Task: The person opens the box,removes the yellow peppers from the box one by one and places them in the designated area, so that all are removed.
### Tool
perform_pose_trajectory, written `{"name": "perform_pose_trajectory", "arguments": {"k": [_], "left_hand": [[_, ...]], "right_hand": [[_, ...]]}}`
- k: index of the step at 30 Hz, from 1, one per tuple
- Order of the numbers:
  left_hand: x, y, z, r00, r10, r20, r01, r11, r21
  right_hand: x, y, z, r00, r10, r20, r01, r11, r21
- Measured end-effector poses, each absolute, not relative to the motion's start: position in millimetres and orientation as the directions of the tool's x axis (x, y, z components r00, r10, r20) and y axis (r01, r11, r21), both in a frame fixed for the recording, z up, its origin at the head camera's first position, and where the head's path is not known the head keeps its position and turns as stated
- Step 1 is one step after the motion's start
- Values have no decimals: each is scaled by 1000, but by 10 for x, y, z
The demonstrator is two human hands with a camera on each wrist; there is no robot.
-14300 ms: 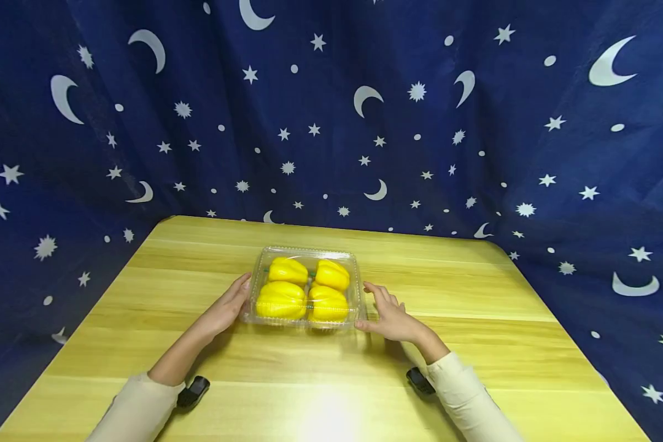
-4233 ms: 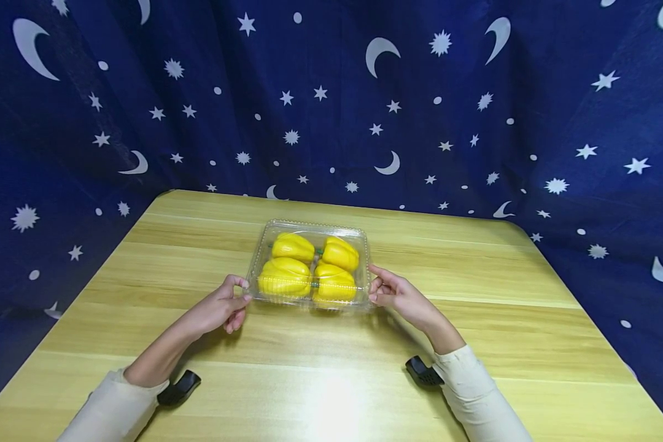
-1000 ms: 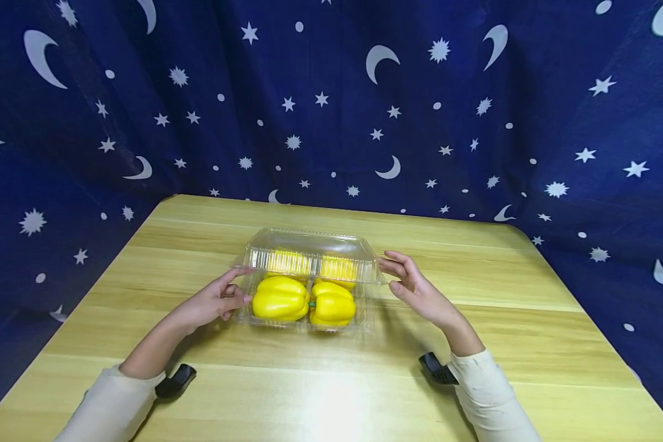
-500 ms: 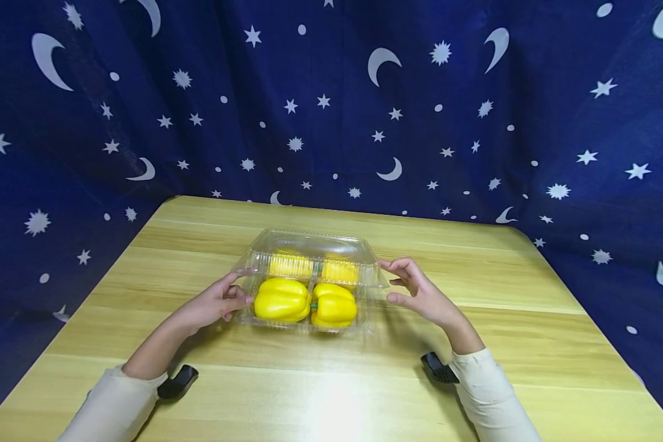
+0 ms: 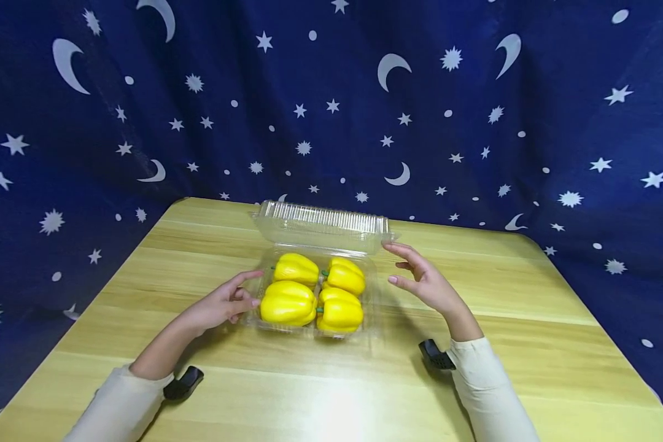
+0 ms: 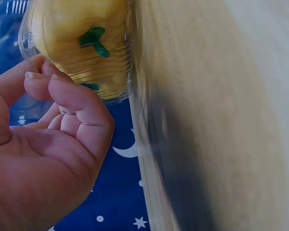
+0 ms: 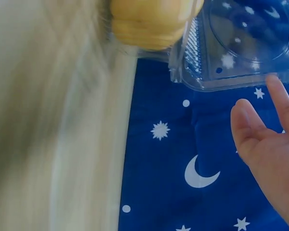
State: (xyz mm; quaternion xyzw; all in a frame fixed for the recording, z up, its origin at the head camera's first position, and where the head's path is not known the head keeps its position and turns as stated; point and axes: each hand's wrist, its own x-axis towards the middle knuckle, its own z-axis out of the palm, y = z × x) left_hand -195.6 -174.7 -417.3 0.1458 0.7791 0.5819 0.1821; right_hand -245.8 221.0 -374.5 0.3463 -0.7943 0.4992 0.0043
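In the head view, several yellow bell peppers (image 5: 288, 303) with green stems lie in the base of a clear plastic clamshell box (image 5: 371, 307). Its hinged lid (image 5: 323, 224) stands raised and tilted back at the far side. My left hand (image 5: 218, 305) is at the box's left side, index finger and thumb spread apart at the rim, the other fingers bent. The left wrist view shows its fingertips at the ridged wall of the box. On the other side my right hand (image 5: 422, 279) has its index fingertip at the lid's right edge, thumb apart from it and holding nothing.
A light wooden table (image 5: 243, 393) carries the box near its middle. Behind it hangs a dark blue curtain (image 5: 331, 73) with white moons and stars. Each wrist wears a black camera (image 5: 183, 383) under a cream sleeve.
The box was closed several seconds ago. Half a second ago the lid leaned over the back peppers; now it has swung up and back. My right hand stays beside its edge; the left has barely moved.
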Motion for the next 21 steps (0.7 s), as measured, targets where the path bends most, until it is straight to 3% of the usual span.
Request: {"name": "perform_pose_trajectory", "arguments": {"k": [21], "left_hand": [[-1936, -1766, -4183, -884, 452, -119, 14, 279, 960]], "right_hand": [[-3200, 1945, -3790, -827, -447, 340, -486, 265, -833]]}}
